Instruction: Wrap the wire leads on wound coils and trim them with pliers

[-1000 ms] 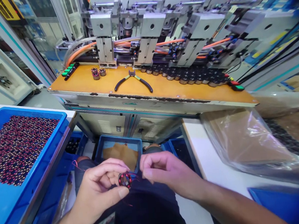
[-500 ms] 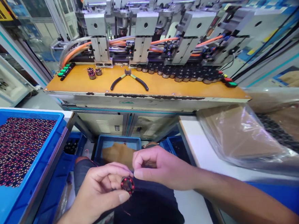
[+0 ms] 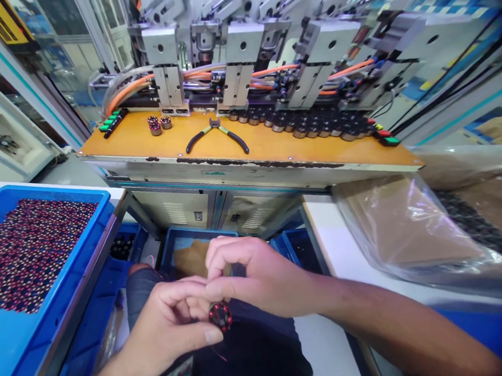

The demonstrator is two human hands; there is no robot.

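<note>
My left hand (image 3: 165,320) pinches a small wound motor stator (image 3: 220,316), a dark ring with red windings round its face, between thumb and fingers above my lap. A thin reddish wire end hangs below it. My right hand (image 3: 244,274) is closed just above the stator, thumb and forefinger pressed together beside the left fingertips. Whatever lies in that pinch, perhaps a fine wire, is too small to make out. Wire cutters (image 3: 216,134) with black and yellow-green handles lie spread on the orange bench top (image 3: 145,148), near a few loose stators (image 3: 155,127).
On the left stands a blue tray (image 3: 101,205) with many stators. Rows of dark stators (image 3: 311,125) line the bench under the machine heads (image 3: 245,45). A plastic bag with cardboard (image 3: 408,223) lies at right. Below the bench is a blue bin (image 3: 169,248).
My right hand has moved left and slightly up, over the stator, against the left fingers. The stator has shifted a little right and down. Linkages on the machine heads have tilted.
</note>
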